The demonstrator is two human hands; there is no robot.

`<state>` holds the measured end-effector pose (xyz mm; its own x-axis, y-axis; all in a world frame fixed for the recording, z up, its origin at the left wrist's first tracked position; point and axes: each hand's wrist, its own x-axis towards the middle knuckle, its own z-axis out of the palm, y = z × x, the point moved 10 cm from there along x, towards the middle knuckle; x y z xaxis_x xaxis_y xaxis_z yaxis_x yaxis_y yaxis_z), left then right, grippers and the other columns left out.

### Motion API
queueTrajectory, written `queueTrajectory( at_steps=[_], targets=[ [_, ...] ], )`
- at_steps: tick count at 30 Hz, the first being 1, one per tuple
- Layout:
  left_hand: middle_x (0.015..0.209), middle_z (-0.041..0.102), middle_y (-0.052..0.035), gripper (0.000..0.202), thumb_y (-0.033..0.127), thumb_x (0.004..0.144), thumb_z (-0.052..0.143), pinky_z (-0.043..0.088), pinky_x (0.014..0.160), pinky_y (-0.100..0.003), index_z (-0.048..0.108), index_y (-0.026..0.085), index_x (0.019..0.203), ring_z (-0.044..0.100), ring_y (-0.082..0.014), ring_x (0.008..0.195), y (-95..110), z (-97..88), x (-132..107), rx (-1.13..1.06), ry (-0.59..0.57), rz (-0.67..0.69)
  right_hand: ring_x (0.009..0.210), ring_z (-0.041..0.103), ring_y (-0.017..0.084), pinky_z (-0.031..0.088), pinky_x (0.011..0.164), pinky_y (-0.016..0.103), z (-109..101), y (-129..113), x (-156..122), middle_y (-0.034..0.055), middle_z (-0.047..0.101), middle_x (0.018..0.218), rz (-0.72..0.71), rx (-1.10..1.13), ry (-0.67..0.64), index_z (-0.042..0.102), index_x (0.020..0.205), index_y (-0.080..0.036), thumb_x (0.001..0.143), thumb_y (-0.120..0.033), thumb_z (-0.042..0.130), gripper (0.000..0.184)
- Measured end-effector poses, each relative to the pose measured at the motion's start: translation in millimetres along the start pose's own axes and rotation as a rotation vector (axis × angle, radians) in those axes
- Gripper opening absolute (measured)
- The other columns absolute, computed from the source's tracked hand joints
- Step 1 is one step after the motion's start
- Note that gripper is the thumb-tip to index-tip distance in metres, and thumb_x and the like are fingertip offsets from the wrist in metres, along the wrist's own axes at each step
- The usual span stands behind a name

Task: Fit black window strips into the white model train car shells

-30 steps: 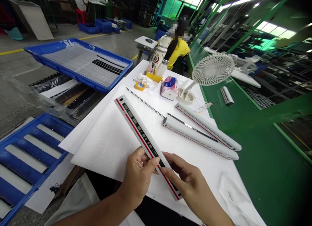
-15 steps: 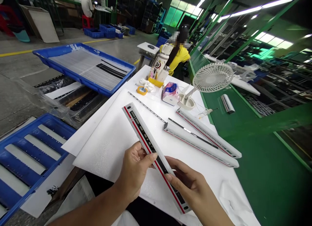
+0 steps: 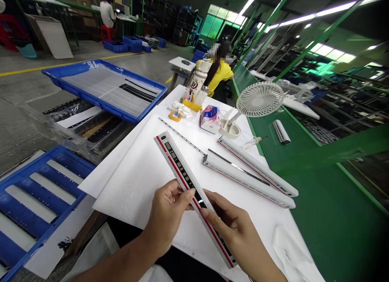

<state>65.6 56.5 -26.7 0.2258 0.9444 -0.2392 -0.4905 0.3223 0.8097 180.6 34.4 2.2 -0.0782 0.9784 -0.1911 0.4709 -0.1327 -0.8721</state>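
factory floor, long aisle, green steel racking on the right. far back a seated person [image 3: 107, 12] at a bench. nearer, a co-worker in a yellow shirt [image 3: 220, 73] sits past the far end of a white workbench [image 3: 179, 93], with a green belt table [image 3: 322, 221] running along its right side

left of the bench: a blue tray of thin white and black strips [image 3: 91, 105], a plastic bin of black parts [image 3: 91, 138], and a second blue tray [image 3: 57, 148] low at left

on the bench a white foam sheet [image 3: 130, 189] takes up the near end. far end holds a white desk fan [image 3: 259, 99], a tissue packet [image 3: 209, 119], a tall bottle [image 3: 194, 83] in a yellow tray [image 3: 191, 106], a roll of yellow tape [image 3: 175, 116]. a crumpled white cloth [image 3: 288, 249] lies at lower right

both hands are low in the view, over the foam. a white model train shell with a red stripe [image 3: 179, 168] is held tilted up off the foam, running from the hands away up and left. left hand [image 3: 167, 219] pinches one long edge, thumb on top; right hand [image 3: 234, 229] presses in from the other edge, fingers together. no spread between hand and shell on either side

two more shells [image 3: 246, 178] lie just right of it, side by side, a thin dark strip [image 3: 237, 165] on the nearer one. a loose dotted black strip [image 3: 182, 137] lies on the foam between them and the held shell
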Motion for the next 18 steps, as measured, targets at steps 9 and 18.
queueTrajectory(
  at_steps=[9,18],
  targets=[
    [0.067,0.065,-0.0012,0.008,0.022,0.075,0.063,0.053,0.068,-0.026,0.067,0.015,0.074,0.061,-0.0141,0.069,7.5,-4.8,3.0,0.044,0.023,0.012,0.105,0.057,0.025,0.047,0.091,0.037,2.5,-11.6,9.1,0.0056,0.063,0.115,-0.008,0.031,-0.036,0.060,0.117,-0.023,0.083,-0.038,0.059,0.037],
    [0.068,0.067,-0.0039,0.008,0.021,0.070,0.068,0.055,0.062,-0.030,0.071,0.014,0.071,0.061,-0.0158,0.066,9.7,-0.1,9.1,0.025,-0.153,-0.012,0.111,0.054,0.025,0.044,0.095,0.036,6.3,-12.8,9.8,0.0035,0.060,0.121,-0.007,0.153,-0.188,0.054,0.125,-0.026,0.085,-0.032,0.058,0.040]
  ],
)
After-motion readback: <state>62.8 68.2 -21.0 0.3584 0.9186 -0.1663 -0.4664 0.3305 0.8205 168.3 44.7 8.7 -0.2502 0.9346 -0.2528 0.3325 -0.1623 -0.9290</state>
